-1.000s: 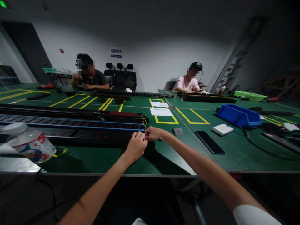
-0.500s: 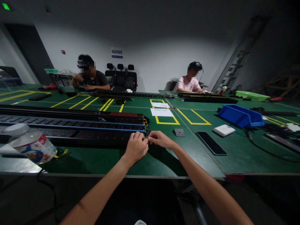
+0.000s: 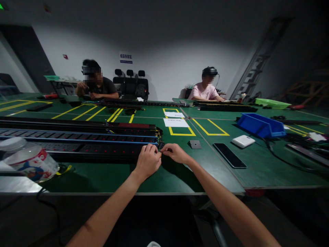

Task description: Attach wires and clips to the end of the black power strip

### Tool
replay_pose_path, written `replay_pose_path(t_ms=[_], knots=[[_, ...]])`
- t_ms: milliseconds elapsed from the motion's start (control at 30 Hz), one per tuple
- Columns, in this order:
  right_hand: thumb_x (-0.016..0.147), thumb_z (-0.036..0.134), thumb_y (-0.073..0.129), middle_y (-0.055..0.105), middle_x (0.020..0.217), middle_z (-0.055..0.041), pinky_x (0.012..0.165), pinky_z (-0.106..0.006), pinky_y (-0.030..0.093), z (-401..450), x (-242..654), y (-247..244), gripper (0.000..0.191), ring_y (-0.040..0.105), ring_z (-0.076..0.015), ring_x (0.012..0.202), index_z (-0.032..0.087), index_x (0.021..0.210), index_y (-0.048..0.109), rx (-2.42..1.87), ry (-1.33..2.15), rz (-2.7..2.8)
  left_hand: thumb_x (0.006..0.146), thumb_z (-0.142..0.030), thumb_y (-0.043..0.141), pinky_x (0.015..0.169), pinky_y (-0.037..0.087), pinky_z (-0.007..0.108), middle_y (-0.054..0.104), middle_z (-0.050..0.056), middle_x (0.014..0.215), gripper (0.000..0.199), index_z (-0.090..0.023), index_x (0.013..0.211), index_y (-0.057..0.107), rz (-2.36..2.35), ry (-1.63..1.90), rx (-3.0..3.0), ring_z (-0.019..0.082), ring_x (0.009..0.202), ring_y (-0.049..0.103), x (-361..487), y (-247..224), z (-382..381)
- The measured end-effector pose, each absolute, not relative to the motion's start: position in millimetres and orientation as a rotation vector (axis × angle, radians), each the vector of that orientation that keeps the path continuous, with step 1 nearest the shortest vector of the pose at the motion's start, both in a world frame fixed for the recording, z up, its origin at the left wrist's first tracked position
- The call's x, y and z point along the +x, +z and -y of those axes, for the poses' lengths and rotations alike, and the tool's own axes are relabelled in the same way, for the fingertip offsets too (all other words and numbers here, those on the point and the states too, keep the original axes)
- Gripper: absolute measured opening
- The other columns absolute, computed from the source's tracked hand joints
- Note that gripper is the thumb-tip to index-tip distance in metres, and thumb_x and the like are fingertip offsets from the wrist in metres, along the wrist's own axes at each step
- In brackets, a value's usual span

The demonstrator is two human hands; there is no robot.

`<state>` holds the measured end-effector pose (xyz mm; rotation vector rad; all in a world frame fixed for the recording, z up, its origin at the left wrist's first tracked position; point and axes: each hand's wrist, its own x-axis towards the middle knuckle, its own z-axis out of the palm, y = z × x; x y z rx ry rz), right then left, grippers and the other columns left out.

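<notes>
Long black strips with rows of red marks [image 3: 102, 149] lie side by side on the green table, with wires [image 3: 159, 137] at their right end. My left hand [image 3: 148, 160] is closed at the end of the nearest strip, its fingers curled over something too small to make out. Thumb and forefinger of my right hand [image 3: 174, 153] are pinched together just beside it, at the wires. Whatever lies between those fingertips is hidden. A small grey metal bracket [image 3: 195, 144] rests to the right of my hands.
A clear jar [image 3: 33, 163] stands at the left near the table edge [image 3: 102, 193]. To the right are a phone [image 3: 229, 155], a white box [image 3: 243, 141] and a blue bin [image 3: 260, 125]. Two people [image 3: 101, 85] sit across the table.
The whole view has shifted slightly, so things appear a little further left. Both hands keep nearly the same pose at the strip's end.
</notes>
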<state>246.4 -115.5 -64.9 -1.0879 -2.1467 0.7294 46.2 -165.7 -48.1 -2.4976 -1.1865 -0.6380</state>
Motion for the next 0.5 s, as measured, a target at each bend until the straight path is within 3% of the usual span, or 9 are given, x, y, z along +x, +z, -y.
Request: replay_pose_path(t_ms=[500], knots=[[0.082, 0.008, 0.058, 0.072, 0.091, -0.0048, 0.079, -0.027, 0.048, 111, 235, -68, 0.018, 0.065, -0.0174, 0.085, 0.018, 0.087, 0.072, -1.098, 0.646, 2.112, 0.091, -0.021, 0.052, 0.080, 0.038, 0.041, 0.057, 0.010, 0.092, 0.016, -0.015, 0.084, 0.066, 1.073, -0.491, -2.484, 0.026, 0.095, 0.049, 46, -44, 162]])
